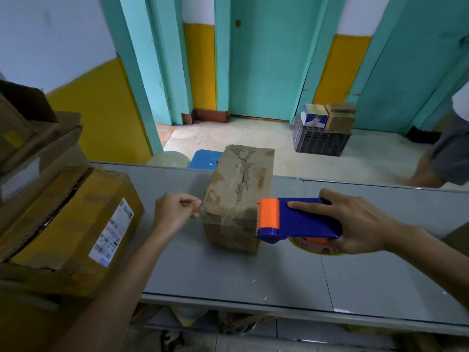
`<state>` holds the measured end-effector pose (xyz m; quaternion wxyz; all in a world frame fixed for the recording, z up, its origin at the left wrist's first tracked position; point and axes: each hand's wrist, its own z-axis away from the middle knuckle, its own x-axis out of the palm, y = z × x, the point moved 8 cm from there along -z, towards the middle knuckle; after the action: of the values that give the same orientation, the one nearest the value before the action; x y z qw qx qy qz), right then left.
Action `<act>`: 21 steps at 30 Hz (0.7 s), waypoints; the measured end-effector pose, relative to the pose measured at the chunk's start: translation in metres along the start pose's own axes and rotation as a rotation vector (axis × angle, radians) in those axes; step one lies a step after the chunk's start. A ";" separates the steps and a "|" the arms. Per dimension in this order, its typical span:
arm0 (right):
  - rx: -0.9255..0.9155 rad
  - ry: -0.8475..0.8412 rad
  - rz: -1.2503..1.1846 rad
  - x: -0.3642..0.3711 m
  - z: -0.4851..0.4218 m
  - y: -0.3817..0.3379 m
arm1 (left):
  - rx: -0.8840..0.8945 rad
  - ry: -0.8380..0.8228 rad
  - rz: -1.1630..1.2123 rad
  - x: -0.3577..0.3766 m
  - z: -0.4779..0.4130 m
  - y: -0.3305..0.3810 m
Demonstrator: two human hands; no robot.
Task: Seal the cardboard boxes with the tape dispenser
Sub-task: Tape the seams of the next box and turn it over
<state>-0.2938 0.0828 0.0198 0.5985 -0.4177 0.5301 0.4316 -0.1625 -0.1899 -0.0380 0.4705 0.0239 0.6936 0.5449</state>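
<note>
Here, the small cardboard box lies in the middle of the grey table with its long axis running near to far. The clear tape crosses its near end from left to right, square to that axis. The left hand pinches the tape's free end just off the box's left edge. The right hand grips the blue and orange tape dispenser at the box's right edge, forefinger laid along its top, toothed blade facing the box. So the box sits between the hands, close to each, and the next move, I judge, is pressing the strip down onto the cardboard. Bigger cartons are stacked at the left. Beyond the table are a tiled floor, teal doors, a blue stool and a black crate.
</note>
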 end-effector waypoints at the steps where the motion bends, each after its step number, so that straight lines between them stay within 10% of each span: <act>1: -0.008 0.016 0.007 -0.002 -0.001 -0.002 | -0.010 0.000 -0.002 0.001 0.000 -0.002; 13: -0.051 0.103 0.078 -0.006 0.004 -0.013 | -0.217 -0.073 -0.117 0.001 -0.008 -0.048; 17: -0.065 0.150 0.086 -0.007 0.001 -0.013 | 0.309 0.210 -0.185 -0.020 -0.001 0.023; 21: -0.062 0.150 0.092 -0.008 0.002 -0.013 | 0.702 -0.116 -0.532 0.047 0.014 0.092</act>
<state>-0.2819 0.0802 0.0288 0.5234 -0.4423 0.5784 0.4427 -0.2228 -0.1169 0.0049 0.5960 0.0333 0.7910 0.1341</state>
